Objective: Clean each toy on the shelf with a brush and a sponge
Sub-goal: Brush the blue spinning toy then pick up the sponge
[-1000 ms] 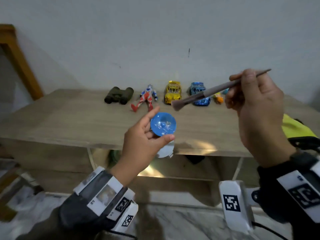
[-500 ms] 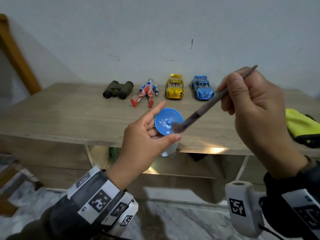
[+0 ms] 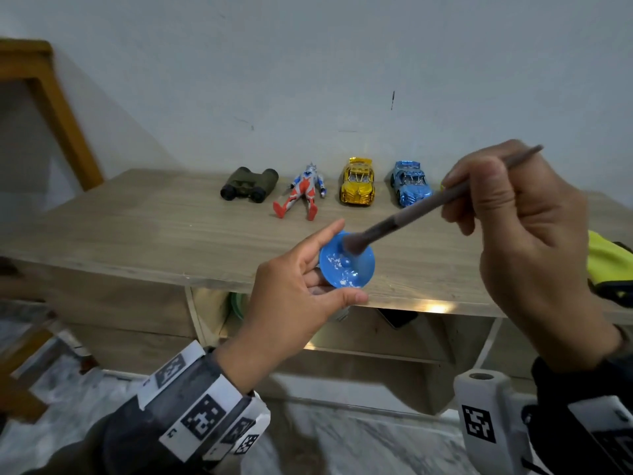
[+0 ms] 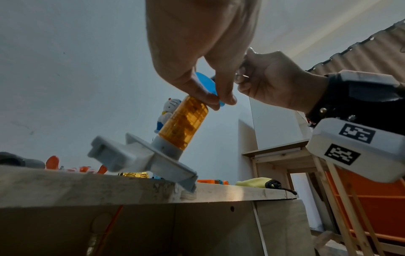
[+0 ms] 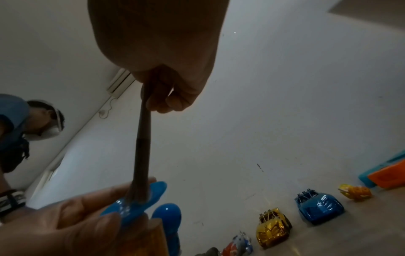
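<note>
A blue-dished toy is held up in the left hand at the centre of the head view, tilted so that its speckled concave face is turned toward the camera. The grip is clenched around the toy: in the left wrist view the fingertips are seen pinching it just below the blue rim, above an amber cylinder and a grey base, apparently so that the whole dish is left exposed. A brush is grasped pen-fashion in the right hand at the right of the frame, its handle slanted down to the left and its bristles pressed against the upper edge of the dish. The fine hold is judged to allow short, controlled strokes over the white marks.

On the shelf behind, in the upper middle of the frame, a row is kept against the wall: binoculars, a red and blue figure, a gold car and a blue car, seemingly awaiting their turn. A yellow cloth is laid at the right edge within reach; whether it is the sponge cannot be told.
</note>
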Action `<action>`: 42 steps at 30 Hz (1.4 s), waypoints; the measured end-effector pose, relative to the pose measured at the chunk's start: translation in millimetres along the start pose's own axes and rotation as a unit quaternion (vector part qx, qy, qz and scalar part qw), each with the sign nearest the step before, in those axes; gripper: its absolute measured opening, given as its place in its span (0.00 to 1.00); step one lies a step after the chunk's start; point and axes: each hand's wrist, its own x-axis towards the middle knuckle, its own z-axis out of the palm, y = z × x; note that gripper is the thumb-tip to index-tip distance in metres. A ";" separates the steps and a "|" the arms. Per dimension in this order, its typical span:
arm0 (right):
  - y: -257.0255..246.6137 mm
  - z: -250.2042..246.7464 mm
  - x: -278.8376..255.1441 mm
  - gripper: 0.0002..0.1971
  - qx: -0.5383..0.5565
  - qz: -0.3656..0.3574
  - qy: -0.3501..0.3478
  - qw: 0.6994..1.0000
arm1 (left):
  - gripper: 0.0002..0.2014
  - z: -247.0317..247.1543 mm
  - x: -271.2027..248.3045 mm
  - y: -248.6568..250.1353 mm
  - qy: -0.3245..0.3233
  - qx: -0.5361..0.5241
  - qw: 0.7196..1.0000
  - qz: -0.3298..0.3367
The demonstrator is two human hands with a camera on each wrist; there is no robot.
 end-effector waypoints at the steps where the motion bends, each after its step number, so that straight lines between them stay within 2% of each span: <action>1: 0.2 2.6 -1.1 0.14 0.000 0.003 -0.022 1.000 | 0.42 0.1 0.1 -0.3 -0.002 0.002 1.000 -0.001; 4: 1.3 4.1 -2.5 0.15 -0.006 0.018 -0.068 0.997 | 0.42 0.7 0.8 -0.9 -0.006 -0.001 1.000 -0.007; 7: 1.6 -1.4 0.3 0.14 0.009 0.002 -0.011 1.000 | 0.42 0.7 1.4 0.6 -0.005 0.008 1.000 -0.001; 9: 1.7 -1.9 0.2 0.13 0.017 -0.007 0.003 1.000 | 0.42 1.6 1.5 1.3 -0.005 0.004 1.000 0.004; 14: 2.2 -1.5 -4.1 0.14 -0.035 0.017 -0.082 0.996 | 0.42 3.6 2.6 -2.2 -0.008 -0.002 1.000 0.000; 17: 0.2 -7.6 0.3 0.15 -0.037 -0.009 -0.017 0.999 | 0.41 3.8 3.2 -2.5 -0.004 -0.006 1.000 0.002; 19: 0.7 -8.9 1.7 0.14 -0.002 -0.019 -0.002 1.000 | 0.41 3.5 3.9 -1.6 0.000 -0.017 1.000 0.005; 23: 4.6 -6.9 -1.5 0.15 -0.026 0.012 -0.073 0.997 | 0.38 2.3 4.7 -3.8 0.000 -0.038 0.999 -0.003; 26: 5.7 -9.2 0.2 0.15 -0.006 0.015 -0.014 1.000 | 0.35 0.5 4.9 -5.0 -0.008 -0.047 0.999 0.001; 30: 6.6 -14.3 2.6 0.15 -0.016 0.033 -0.019 0.999 | 0.29 -2.2 4.5 -6.5 -0.016 -0.075 0.997 0.005; 35: 11.5 -20.7 4.8 0.13 0.019 0.045 0.105 0.993 | 0.22 -7.1 7.9 -8.1 -0.001 -0.074 0.997 0.019; 42: 18.1 -8.0 -8.2 0.13 -0.005 0.032 0.042 0.999 | 0.22 -5.0 7.7 -9.9 -0.002 -0.055 0.998 0.039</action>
